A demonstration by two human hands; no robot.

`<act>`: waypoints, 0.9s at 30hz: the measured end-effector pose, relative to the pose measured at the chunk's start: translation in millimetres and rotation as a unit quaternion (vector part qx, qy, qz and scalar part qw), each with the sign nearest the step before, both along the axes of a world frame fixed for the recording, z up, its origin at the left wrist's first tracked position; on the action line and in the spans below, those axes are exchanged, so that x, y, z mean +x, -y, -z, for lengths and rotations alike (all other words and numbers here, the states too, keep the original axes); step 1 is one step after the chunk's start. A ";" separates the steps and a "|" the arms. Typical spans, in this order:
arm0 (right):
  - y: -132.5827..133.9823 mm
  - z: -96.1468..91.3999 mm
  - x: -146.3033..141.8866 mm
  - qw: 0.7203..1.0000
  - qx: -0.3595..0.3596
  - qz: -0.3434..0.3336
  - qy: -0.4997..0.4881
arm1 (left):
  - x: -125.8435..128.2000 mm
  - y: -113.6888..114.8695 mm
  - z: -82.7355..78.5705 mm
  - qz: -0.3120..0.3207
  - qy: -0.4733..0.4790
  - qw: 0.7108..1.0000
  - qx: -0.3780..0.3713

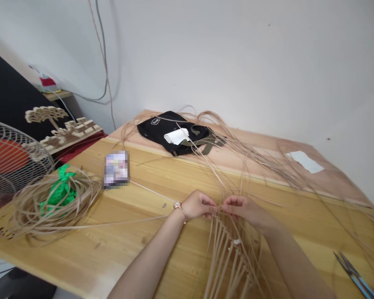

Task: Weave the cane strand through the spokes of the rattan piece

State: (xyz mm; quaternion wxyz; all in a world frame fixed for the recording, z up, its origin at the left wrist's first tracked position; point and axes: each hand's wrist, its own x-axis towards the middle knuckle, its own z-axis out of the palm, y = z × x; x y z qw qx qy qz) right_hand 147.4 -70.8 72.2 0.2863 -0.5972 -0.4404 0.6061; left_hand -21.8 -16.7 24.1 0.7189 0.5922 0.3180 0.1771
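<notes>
A partly woven piece of tan cane strips (222, 253) lies on the wooden table, its strands fanning toward me and loose ends trailing right. At its far end, my left hand (200, 205) pinches a strip between thumb and fingers. Close beside it, my right hand (240, 207) pinches the strips as well, the fingertips of both hands almost meeting. The exact crossing of strips between the fingers is too small to make out. A small white bit (237, 241) shows on the woven edge.
A coil of cane (87, 193) with a green wrapping (61, 193) lies at left near a fan (6, 155). Behind are a blurred box (116, 169), a black bag (154, 132), loose cane strips (255, 155) and white paper (305, 161). Blue-handled scissors (353, 274) lie at right.
</notes>
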 end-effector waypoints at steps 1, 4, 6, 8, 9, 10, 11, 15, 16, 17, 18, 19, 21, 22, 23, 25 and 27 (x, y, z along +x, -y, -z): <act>0.8 1.4 0.0 1.000 0.000 0.005 -0.005 | 0.0 -0.1 0.2 0.001 0.001 1.000 0.000; 3.7 1.4 -1.6 0.999 0.004 0.009 -0.033 | -0.7 -0.2 0.1 0.003 0.010 1.000 0.002; 5.9 -2.5 -4.7 0.998 0.014 -0.013 -0.059 | -1.3 0.0 -1.3 -0.002 0.025 1.000 -0.003; 7.9 -7.5 -8.1 0.995 0.023 -0.042 -0.087 | -1.7 0.1 -3.4 -0.006 0.040 0.999 -0.013; 8.8 -9.3 -9.5 0.994 0.026 -0.050 -0.094 | -1.7 0.1 -4.1 -0.007 0.045 0.999 -0.016; 9.5 -10.4 -10.5 0.994 0.026 -0.048 -0.093 | -1.6 0.0 -4.4 -0.007 0.046 0.999 -0.014; 10.2 -10.6 -11.1 0.996 0.025 -0.034 -0.083 | -1.5 -0.2 -4.2 -0.005 0.045 0.999 -0.009; 13.3 -6.7 -10.9 0.997 0.029 0.067 -0.006 | -1.7 -1.1 1.0 -0.001 0.033 0.999 0.009; 14.3 -5.9 -10.6 0.996 0.034 0.080 0.011 | -1.9 -1.2 2.5 0.001 0.033 0.999 0.010; 15.2 -5.5 -10.4 0.995 0.042 0.088 0.027 | -2.1 -1.3 3.6 0.002 0.032 0.999 0.011; 16.2 -5.3 -10.2 0.994 0.048 0.091 0.044 | -2.3 -1.3 4.3 0.004 0.031 0.999 0.014; 17.1 -5.1 -10.1 0.993 0.052 0.092 0.057 | -2.4 -1.3 4.6 0.007 0.029 0.999 0.017; 18.4 -4.3 -9.6 0.992 0.053 0.088 0.067 | -2.2 -1.2 4.0 0.010 0.021 1.000 0.020; 18.9 -3.4 -9.4 0.993 0.051 0.084 0.065 | -2.0 -1.1 3.3 0.009 0.017 1.000 0.019; 19.2 -2.2 -9.1 0.994 0.050 0.079 0.060 | -1.7 -0.9 2.5 0.009 0.013 1.000 0.018; 19.6 1.0 -8.6 0.994 0.052 0.078 0.051 | -1.1 -0.6 0.8 0.008 0.005 1.000 0.013; 19.8 4.3 -8.5 0.994 0.050 0.094 0.039 | -0.7 -0.2 -0.7 0.006 0.001 1.000 0.010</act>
